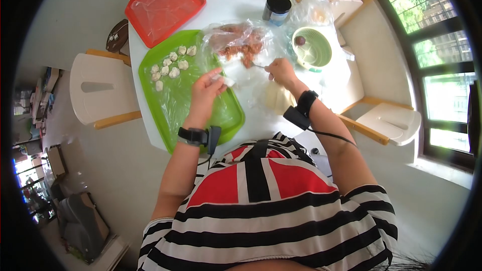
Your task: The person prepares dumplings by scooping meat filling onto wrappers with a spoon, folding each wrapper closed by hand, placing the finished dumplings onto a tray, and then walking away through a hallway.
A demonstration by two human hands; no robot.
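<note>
A person in a striped shirt works two-handed over a white table (pixel 251 101), with a green tray (pixel 218 115) at the left. The left hand (pixel 207 92), above the tray's right rim, grasps a soft white piece (pixel 227 80) between thumb and fingers; the piece sits at the fingertips, over that same rim. The right hand (pixel 282 72) — to the right of the tray — is closed around a thin utensil (pixel 259 65), its far end at a chunky reddish mixture (pixel 236 50) on clear plastic just beyond the tray's upper right corner. Small white dumplings (pixel 174 65) cluster in the tray's far left part, and green surface runs from them to the near rim. The tray's left side lies close to the table edge; to its right, a strip of white tabletop separates it from a cream-coloured pile (pixel 277 99) beneath the right forearm. A red tray (pixel 168 7) lies just beyond the green one — a pale green colander (pixel 321 45) stands well to its right, past the mixture.
</note>
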